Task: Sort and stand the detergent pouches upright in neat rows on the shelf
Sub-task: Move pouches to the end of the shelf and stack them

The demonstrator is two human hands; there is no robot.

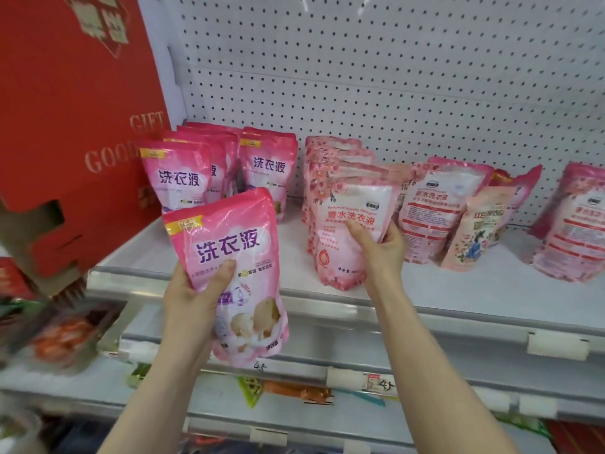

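I'm gripping a bright pink pouch [229,276] in my left hand [193,299] off the shelf [458,299] front, while my right hand [381,247] is clasping the front floral pouch [347,231] standing in its row; best seating the pink one upright, label forward, behind nothing, squared with the pink rows [203,168].

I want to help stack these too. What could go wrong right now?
The bright pink pouch in the left hand is off the shelf, so it might drop. The floral pouch under the right hand stands near the shelf's front edge and could tip off. The leaning pouches beside it may topple if bumped.
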